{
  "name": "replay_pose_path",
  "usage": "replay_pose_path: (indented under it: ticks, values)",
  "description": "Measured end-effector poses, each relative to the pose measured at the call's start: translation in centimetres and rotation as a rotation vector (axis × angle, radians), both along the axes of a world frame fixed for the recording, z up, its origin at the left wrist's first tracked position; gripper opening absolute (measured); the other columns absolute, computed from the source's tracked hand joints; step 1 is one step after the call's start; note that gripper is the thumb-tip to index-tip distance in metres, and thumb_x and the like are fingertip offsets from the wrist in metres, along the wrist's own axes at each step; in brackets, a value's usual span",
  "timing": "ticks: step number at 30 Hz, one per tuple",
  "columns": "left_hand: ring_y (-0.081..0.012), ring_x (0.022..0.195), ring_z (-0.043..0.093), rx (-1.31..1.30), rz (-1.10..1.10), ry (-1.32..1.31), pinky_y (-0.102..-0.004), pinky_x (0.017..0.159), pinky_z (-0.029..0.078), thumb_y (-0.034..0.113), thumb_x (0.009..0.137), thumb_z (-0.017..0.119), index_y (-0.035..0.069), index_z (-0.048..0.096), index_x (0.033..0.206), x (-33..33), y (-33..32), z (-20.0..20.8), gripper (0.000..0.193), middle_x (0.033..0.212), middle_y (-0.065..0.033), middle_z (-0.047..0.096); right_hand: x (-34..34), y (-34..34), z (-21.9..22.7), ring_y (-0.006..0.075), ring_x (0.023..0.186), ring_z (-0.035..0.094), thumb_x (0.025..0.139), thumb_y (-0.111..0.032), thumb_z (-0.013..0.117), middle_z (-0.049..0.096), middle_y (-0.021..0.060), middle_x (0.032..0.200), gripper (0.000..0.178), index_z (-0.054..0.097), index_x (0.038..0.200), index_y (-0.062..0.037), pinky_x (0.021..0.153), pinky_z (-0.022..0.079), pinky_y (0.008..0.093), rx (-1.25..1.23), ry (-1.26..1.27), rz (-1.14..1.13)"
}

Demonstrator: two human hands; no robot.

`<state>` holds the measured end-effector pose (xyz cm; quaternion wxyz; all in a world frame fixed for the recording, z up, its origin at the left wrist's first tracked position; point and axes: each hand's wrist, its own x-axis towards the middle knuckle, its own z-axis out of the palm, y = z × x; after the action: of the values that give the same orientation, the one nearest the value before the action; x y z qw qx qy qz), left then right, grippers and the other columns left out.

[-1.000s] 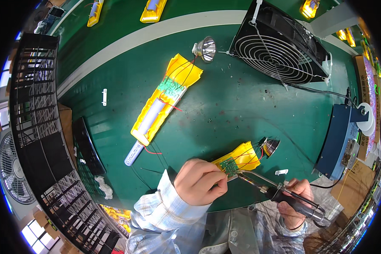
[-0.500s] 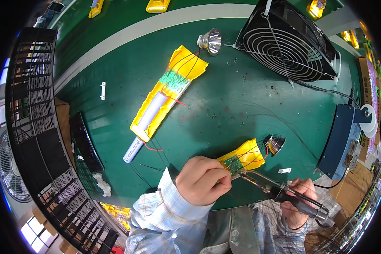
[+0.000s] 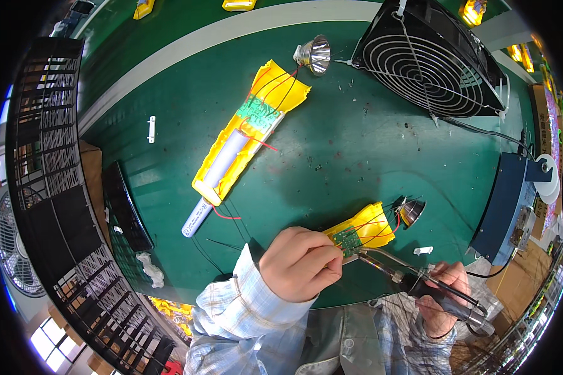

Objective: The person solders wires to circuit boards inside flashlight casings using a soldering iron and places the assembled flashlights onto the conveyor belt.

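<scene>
My left hand is closed in a pinch over the near end of a yellow plastic housing, beside its green circuit board. What the fingertips hold is hidden. In my right hand is a soldering iron with a thin metal feed tube alongside. Its tip meets the board's lower right edge, close to the left fingertips. Red and dark wires run from the board to a small reflector lamp lying just right of the housing.
Farther back lies another opened yellow housing with a battery cell, and a wired reflector beyond it. A second cell sits at its near end. A black fan stands back right, above a blue box-shaped device with a white spool.
The view has shifted slightly. Both hands hold nearly the same pose, and the iron's tip stays at the board's edge.
</scene>
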<state>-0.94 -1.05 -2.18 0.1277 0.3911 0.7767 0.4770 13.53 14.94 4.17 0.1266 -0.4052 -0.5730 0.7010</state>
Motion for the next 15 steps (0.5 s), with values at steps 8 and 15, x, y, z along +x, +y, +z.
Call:
replay_pose_path:
  ticks: [8,15]
  values:
    - [-0.0201,0.066,0.055,-0.011,0.009,0.009,-0.0283,0.06,0.046,-0.001,0.056,0.069,0.006,0.062,0.073,-0.01,0.21,0.08,0.019,0.075,-0.0036,0.056,0.28,0.11,0.02,0.0119,0.064,0.042,0.063,-0.004,0.071,0.049,0.0092,0.074,0.029,0.045,0.077,-0.0027,0.058,0.035,0.0238,-0.016,-0.038,0.018]
    - [-0.0206,0.061,0.053,0.019,0.041,0.054,-0.0277,0.054,0.046,-0.002,0.052,0.066,0.006,0.059,0.069,0.1,0.46,-0.18,0.02,0.074,-0.0042,0.055,-0.01,-0.07,-0.07,0.013,0.064,0.042,0.062,-0.005,0.071,0.049,0.0094,0.072,0.028,0.046,0.076,-0.0022,0.057,0.034,0.0239,0.081,0.023,0.022]
